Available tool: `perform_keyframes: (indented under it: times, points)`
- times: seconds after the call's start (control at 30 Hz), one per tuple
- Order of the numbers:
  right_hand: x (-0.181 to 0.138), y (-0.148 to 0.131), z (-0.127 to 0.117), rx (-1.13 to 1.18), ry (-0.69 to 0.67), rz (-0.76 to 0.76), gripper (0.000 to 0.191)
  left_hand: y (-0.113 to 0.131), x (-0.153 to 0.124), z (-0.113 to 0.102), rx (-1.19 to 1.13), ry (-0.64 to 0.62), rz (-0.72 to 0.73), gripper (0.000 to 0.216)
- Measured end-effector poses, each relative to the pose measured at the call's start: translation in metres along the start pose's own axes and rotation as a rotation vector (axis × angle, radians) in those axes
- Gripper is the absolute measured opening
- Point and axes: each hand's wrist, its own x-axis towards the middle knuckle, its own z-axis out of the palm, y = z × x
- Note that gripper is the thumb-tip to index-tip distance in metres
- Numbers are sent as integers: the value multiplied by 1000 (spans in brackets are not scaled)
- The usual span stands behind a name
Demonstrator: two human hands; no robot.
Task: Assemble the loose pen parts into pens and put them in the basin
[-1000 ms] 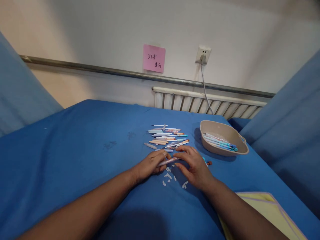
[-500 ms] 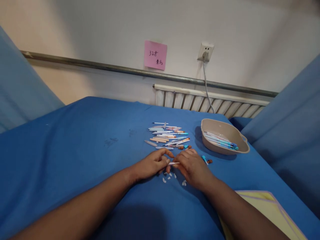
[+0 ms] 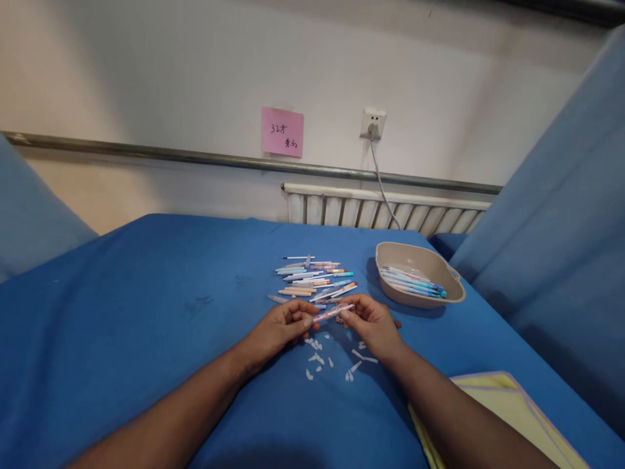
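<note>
My left hand point(image 3: 279, 326) pinches the left end of a pinkish patterned pen barrel point(image 3: 333, 314) between thumb and fingers. Its other end is gripped by my right hand point(image 3: 375, 327), so the barrel lies nearly level, tilted slightly up to the right. Just beyond my fingers spreads a pile of pen parts: peach barrels point(image 3: 297, 291), bluish barrels point(image 3: 303, 276) and thin white refills point(image 3: 299, 258). Small white pieces point(image 3: 316, 357) are scattered on the blue cloth below my hands. Small brown parts partly show behind my right fingers.
A beige basin point(image 3: 415, 255) holding several pens point(image 3: 415, 284) stands right of the pile. At the lower right lies a folded yellow cloth point(image 3: 508, 417), partly under my right forearm. Blue cloth point(image 3: 146, 306) covers the table; a radiator point(image 3: 342, 210) and wall are behind, with blue curtains at both sides.
A pinkish patterned barrel now shows between my hands, where a thin pale piece showed before. My hands are slightly farther apart, and more white pieces are visible. The whole view has shifted.
</note>
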Motion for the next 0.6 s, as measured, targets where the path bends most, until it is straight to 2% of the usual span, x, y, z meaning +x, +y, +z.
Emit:
perform_keyframes:
  times: [0.3, 0.37, 0.5, 0.6]
  points:
    - [3, -10, 8, 15, 11, -6, 30, 6, -5, 6, 269, -102, 17, 30]
    - [7, -9, 8, 28, 12, -12, 35, 11, -4, 5, 341, -65, 46, 32]
    - [18, -4, 8, 25, 85, -15, 45, 42, 12, 9, 446, 95, 195, 35]
    - [23, -1, 8, -73, 76, -6, 37, 79, 45, 31, 651, 55, 316, 33]
